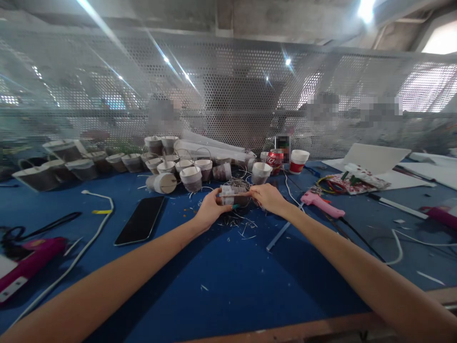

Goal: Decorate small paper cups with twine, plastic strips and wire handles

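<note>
My left hand (208,209) and my right hand (267,197) meet over the middle of the blue table (232,281). Between them they grip a small grey paper cup basket (233,194) lying on its side, the left hand's fingers closed on its left end and the right hand's on its right end. Thin wire or cord loops around the basket. Loose white and grey trimmings (240,224) lie on the table just below it.
Several finished cup baskets (185,172) crowd the back of the table, more at far left (53,164). A black phone (140,220) and white cable (96,214) lie left; pink glue guns (322,204) (28,262), a red can (274,161), paper cups (298,161) and white sheets (378,159) surround.
</note>
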The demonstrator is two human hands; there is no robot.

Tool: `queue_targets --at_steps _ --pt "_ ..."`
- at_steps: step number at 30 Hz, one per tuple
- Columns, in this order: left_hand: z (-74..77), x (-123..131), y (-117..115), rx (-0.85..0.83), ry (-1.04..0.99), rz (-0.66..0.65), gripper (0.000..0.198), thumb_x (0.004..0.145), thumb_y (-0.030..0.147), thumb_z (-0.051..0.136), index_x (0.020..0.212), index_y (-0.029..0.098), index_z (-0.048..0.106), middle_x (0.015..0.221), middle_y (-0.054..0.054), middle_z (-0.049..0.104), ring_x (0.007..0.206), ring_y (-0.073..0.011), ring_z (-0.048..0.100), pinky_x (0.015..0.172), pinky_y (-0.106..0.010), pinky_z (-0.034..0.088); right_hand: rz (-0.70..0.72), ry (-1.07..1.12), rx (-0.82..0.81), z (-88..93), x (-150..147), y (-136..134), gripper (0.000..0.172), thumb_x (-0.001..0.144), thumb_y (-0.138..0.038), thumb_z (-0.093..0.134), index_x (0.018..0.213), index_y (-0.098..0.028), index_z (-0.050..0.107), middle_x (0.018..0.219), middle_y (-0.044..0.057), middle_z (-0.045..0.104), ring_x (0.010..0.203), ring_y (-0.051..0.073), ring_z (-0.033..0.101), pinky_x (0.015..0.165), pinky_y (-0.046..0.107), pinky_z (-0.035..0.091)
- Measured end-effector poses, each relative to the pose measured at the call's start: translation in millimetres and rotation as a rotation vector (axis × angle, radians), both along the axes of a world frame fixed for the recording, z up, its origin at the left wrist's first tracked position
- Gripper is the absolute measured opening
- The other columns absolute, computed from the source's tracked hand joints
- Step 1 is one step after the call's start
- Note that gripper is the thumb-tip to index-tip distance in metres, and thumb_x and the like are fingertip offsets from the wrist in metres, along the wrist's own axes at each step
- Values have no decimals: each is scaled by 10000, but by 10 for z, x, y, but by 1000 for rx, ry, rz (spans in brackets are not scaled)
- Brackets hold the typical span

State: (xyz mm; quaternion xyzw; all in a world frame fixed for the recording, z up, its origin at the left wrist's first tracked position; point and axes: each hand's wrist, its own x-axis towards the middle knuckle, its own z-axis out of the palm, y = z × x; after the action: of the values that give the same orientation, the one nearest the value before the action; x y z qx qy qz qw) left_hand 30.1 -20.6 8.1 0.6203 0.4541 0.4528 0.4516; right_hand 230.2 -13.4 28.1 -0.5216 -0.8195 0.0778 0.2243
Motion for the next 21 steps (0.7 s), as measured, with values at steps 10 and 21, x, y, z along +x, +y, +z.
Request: queue_targets --at_steps 10,21 --pt "-20 2 20 -18 -53 -34 543 548 67 706 1051 100 502 785 -31 671 681 -132 623 648 -250 495 112 215 -16 -73 70 51 179 778 -318 569 682 -176 518 612 -2 623 549 115 517 527 215 295" --pt "-19 -7 21 -1 -20 -48 491 560 74 699 1016 125 525 759 -13 662 673 -128 615 631 -240 490 87 217 22 -56 52 31 212 807 -228 505 602 -175 516 569 -4 632 565 119 552 548 210 318"
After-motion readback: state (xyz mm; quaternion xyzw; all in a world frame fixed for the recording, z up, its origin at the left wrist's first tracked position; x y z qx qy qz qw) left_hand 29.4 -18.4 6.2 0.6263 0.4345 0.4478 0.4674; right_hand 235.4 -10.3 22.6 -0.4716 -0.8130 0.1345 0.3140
